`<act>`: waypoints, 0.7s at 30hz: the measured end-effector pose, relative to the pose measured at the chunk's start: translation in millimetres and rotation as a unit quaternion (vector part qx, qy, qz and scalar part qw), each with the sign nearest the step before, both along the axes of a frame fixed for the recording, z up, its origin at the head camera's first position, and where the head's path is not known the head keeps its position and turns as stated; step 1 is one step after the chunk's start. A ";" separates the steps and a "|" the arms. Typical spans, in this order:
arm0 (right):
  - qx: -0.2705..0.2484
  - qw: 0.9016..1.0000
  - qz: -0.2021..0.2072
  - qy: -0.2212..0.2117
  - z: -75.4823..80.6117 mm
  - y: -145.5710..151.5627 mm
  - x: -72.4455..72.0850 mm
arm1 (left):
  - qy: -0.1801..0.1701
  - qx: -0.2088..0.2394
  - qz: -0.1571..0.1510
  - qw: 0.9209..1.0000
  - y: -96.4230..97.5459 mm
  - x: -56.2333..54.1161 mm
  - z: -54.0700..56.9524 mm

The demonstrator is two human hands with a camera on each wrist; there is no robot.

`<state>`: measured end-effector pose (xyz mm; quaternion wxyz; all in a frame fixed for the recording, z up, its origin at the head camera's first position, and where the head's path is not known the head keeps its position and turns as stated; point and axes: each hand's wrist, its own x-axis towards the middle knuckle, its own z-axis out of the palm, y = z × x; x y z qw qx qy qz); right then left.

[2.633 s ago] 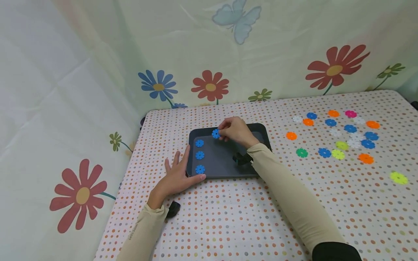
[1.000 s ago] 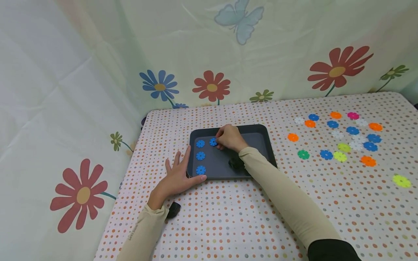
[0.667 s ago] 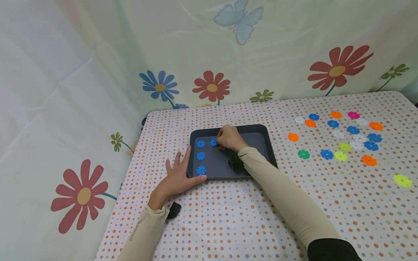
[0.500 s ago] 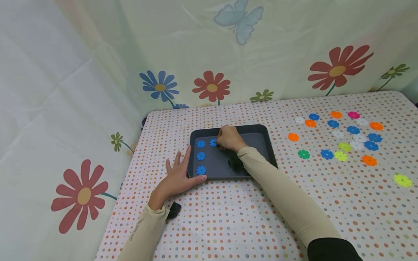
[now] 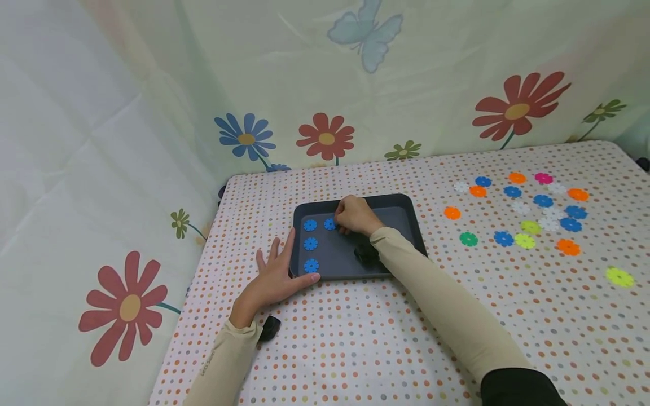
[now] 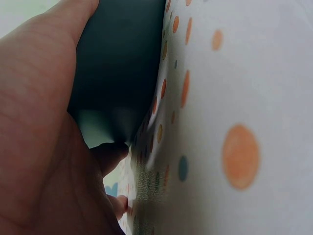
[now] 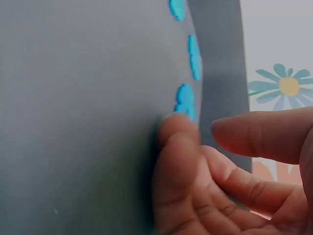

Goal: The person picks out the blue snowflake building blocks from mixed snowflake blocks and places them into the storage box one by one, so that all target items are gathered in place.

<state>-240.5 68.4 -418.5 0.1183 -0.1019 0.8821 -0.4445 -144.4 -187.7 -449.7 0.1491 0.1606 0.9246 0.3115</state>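
Observation:
In the head view, my left hand [image 5: 274, 279] lies with fingers spread at the left end of a dark grey tray [image 5: 350, 269], thumb along its front rim. My right hand [image 5: 357, 215] reaches over the tray, thumb and a fingertip together at the right edge of a blue notched interlocking disc [image 5: 329, 224]. In the right wrist view these fingertips [image 7: 178, 122] meet the blue disc [image 7: 185, 100], partly covering it. Left of it, three more blue discs form a column: a back one [image 5: 310, 225], a middle one [image 5: 311, 244] and a front one [image 5: 311, 265].
Loose interlocking discs lie scattered on the dotted tablecloth [image 5: 345, 344] to the right, among them a green disc [image 5: 469, 239], an orange disc [image 5: 452, 213], a pink disc [image 5: 544, 178] and a yellow disc [image 5: 619, 277]. A flower-printed curtain [image 5: 284, 67] hangs behind the table.
My right hand has brought the blue disc from the tray's back rim down onto its floor, beside the back disc of the column. It then shifts only slightly. My left hand has stayed put.

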 end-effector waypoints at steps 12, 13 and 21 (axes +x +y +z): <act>-0.052 0.999 0.010 -0.006 20.4 16.6 22.7 | -0.007 -0.005 0.003 1.000 -1.6 3.1 1.1; -0.054 0.998 0.010 -0.003 22.1 19.3 24.4 | -0.006 -0.003 0.002 1.000 -1.1 3.1 1.5; -0.072 0.997 -0.001 0.022 35.9 42.3 39.3 | -0.012 -0.012 0.001 1.000 0.9 2.0 2.7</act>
